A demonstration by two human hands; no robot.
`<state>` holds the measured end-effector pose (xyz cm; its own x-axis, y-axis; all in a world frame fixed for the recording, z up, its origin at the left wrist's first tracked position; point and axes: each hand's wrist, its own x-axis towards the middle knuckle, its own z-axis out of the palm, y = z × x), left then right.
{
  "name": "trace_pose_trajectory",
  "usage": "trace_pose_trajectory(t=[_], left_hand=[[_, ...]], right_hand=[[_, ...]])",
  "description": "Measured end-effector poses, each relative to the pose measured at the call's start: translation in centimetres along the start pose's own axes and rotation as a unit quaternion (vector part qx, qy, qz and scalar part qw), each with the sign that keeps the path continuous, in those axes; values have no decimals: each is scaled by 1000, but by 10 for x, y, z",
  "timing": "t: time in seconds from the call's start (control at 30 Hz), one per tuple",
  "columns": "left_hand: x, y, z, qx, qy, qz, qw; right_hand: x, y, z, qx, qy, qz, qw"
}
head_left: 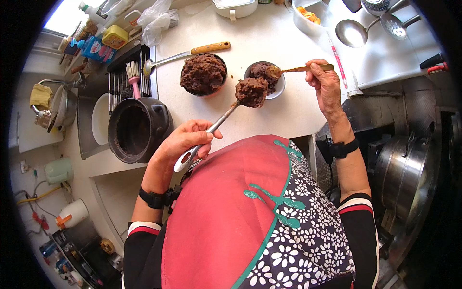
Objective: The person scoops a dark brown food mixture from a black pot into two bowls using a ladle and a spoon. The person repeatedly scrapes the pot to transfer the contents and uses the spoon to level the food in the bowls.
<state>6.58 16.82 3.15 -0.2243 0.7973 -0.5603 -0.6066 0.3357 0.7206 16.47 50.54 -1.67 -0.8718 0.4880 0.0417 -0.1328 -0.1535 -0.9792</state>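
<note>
My left hand [195, 139] grips a metal serving spoon [225, 117] by its handle. A big lump of dark brown paste [252, 92] sits on the spoon's head, over the near left rim of a small bowl [279, 88]. More of that paste [263, 72] lies in the bowl. Between the fingers of my right hand [323, 77] is a slim wooden utensil [303, 68], its smeared tip at the paste in the bowl. To the left stands a dark bowl [205, 93] heaped high with brown paste [204, 72].
A wooden-handled ladle [173, 57] lies behind the heaped bowl. Left of my left hand, a dark pot [140, 130] stands by the sink [86, 133]. At the back are a white lidded container [236, 9] and a plastic tub [312, 27] with orange food. Ladles [352, 32] lie at the far right.
</note>
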Motion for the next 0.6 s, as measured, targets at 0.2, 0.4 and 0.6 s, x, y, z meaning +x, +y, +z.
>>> trace_pose_trajectory(t=[0.2,0.4,0.6], left_hand=[[5,11,2,-14,-22,-9,1000],[5,19,5,-27,-20,-23,999],[3,20,4,-17,-27,-31,999]], right_hand=[[-3,4,-1,-2,6,8,1000],[-2,7,-1,-22,-9,-12,1000],[4,14,-3,-23,-1,-10,1000]])
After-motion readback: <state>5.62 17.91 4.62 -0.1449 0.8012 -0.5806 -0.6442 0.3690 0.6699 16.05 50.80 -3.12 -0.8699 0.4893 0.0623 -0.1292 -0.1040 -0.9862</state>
